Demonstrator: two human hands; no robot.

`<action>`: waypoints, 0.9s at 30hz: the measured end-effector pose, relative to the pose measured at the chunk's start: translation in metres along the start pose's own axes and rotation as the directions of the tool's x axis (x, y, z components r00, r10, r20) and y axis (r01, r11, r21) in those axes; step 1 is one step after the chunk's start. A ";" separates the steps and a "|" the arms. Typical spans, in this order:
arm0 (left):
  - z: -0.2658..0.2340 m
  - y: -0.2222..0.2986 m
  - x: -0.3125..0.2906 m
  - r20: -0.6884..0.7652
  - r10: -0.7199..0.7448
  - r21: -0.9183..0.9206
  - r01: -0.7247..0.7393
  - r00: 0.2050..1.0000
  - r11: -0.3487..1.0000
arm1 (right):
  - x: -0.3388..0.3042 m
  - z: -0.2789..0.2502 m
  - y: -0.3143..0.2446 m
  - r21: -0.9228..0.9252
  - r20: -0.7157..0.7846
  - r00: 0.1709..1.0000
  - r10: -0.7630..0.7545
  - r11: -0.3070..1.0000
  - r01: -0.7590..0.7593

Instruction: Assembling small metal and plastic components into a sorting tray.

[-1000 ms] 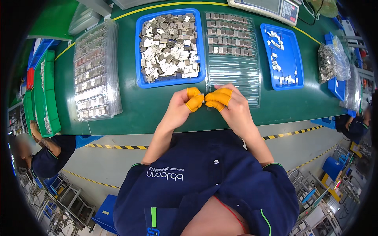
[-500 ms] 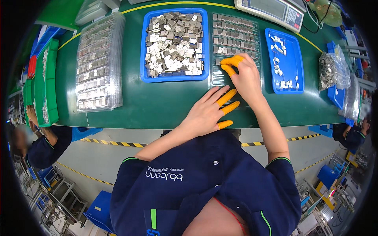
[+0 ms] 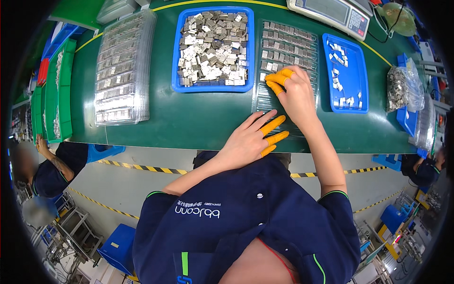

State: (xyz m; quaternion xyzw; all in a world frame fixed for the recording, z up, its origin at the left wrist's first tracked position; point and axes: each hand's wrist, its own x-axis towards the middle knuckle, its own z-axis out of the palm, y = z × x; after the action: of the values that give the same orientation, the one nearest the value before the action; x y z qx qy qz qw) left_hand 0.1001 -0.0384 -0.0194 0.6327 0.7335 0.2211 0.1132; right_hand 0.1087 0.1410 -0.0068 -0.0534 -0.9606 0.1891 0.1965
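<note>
My right hand (image 3: 297, 92), with yellow finger cots on thumb and fingers, is over a clear plastic tray (image 3: 261, 100). Thumb and forefinger are pinched at the left end of a row, against a small silver metal piece (image 3: 263, 76). Rows farther from me in this tray hold similar pieces; its nearer slots are partly hidden by my hands. My left hand (image 3: 250, 139), with yellow cots on some fingers, is open, fingers stretched toward the tray's near end, holding nothing.
A blue bin (image 3: 176, 71) heaped with metal pieces stands left of the tray, beyond it stacked filled clear trays (image 3: 145, 94). At right are a shallow blue bin (image 3: 347, 78) with scattered white pieces, a scale (image 3: 331, 14) and a bagged batch (image 3: 397, 87). Co-workers sit at both sides.
The view has shifted slightly. My left hand has drawn back a little toward me. My right hand stays at the same row, its fingertips slightly farther left along the tray.
</note>
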 end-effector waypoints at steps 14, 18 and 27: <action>0.005 0.008 -0.001 -0.078 -0.002 -0.027 0.000 0.997 1.000 | -0.021 -0.015 0.012 0.363 -0.295 0.875 0.384 0.892 -0.269; -0.013 -0.004 -0.002 -0.195 -0.056 -0.061 0.045 0.979 0.997 | -0.040 -0.051 0.078 0.152 -0.505 0.732 0.458 0.882 -0.446; -0.040 -0.058 0.024 -0.669 -0.465 -0.002 0.624 0.580 0.781 | -0.058 -0.068 0.076 -0.243 -0.310 0.694 0.650 0.652 -0.719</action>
State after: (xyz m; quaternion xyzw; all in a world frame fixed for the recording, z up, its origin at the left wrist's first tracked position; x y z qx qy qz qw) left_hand 0.0272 -0.0285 -0.0086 0.2691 0.9059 0.2880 -0.1548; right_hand 0.1912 0.2240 0.0009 -0.4650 -0.8615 0.0714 0.1909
